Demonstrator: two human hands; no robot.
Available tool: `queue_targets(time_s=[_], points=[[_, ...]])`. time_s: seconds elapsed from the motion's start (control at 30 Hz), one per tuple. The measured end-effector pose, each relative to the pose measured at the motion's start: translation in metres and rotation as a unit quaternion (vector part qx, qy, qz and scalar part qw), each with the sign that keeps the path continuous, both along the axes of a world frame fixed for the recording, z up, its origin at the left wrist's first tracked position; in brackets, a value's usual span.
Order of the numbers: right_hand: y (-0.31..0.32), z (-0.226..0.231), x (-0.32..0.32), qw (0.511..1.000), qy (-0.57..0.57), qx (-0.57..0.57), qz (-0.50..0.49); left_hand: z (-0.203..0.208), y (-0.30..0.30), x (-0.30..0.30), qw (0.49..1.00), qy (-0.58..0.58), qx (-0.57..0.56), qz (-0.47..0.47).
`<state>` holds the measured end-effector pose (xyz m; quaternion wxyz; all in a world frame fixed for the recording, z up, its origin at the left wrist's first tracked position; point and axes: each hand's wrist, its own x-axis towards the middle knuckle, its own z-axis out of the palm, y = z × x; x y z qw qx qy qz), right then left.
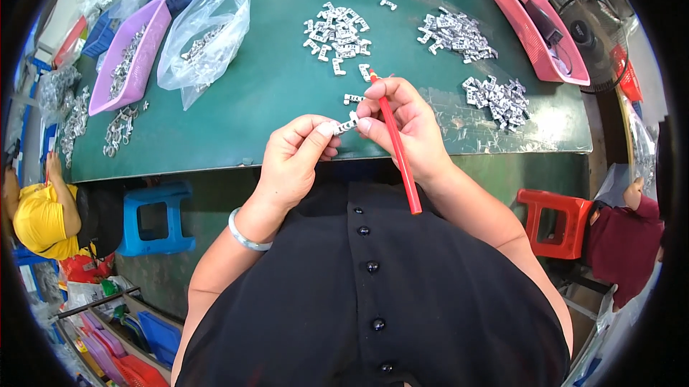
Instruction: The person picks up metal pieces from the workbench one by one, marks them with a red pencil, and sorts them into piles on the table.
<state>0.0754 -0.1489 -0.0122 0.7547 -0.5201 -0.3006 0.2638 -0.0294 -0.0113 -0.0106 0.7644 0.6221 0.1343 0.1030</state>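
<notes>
Metal piece (345, 126), small and silvery, was up between the person's hands, over the near part of a green table (280, 43). From where I stood, the tabletop looked scuffed and pale on its right side, where two heaps of similar parts lay, a farther heap (457, 34) and a nearer heap (498, 102). Another loose pile (337, 32) sat in the middle, a few strays trailing from it toward the hands. On the left stood a pink basket (155, 44) with parts inside, and beside it a clear plastic bag (228, 14) with more of them. A second pink basket (518, 25) held a dark box at the right edge, with a round caged fan (591, 39) beyond. Below, on either side, were a blue stool (154, 204) and a red stool (556, 204); one co-worker in yellow (43, 218) was off to the left, another in dark red (628, 247) to the right.

The left hand (296, 152) was pinching the piece's left end between thumb and fingers. The right hand (408, 123) was closed on a red pencil-like stick (400, 152), which slanted across it, and its fingertips were just beside the piece's right end; whether they touched it, I couldn't tell
</notes>
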Motion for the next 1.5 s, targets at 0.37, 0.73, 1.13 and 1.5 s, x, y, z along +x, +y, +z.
queue_targets(time_s=[0.37,0.73,1.13,1.5], points=[[0.001,-0.001,-0.002,1.0,0.013,0.011,-0.01,-0.006,0.0,-0.002,0.999,-0.006,-0.032,0.017],[0.003,-0.003,-0.003,0.999,0.046,0.013,-0.002,-0.007,0.0,-0.005,0.999,-0.001,-0.047,0.022],[0.003,-0.003,-0.004,0.997,0.075,0.004,0.003,-0.009,0.0,-0.005,0.997,0.008,-0.068,0.021],[0.002,-0.005,-0.002,0.996,0.084,-0.001,0.008,-0.011,0.0,-0.005,0.998,-0.008,-0.064,0.025]])
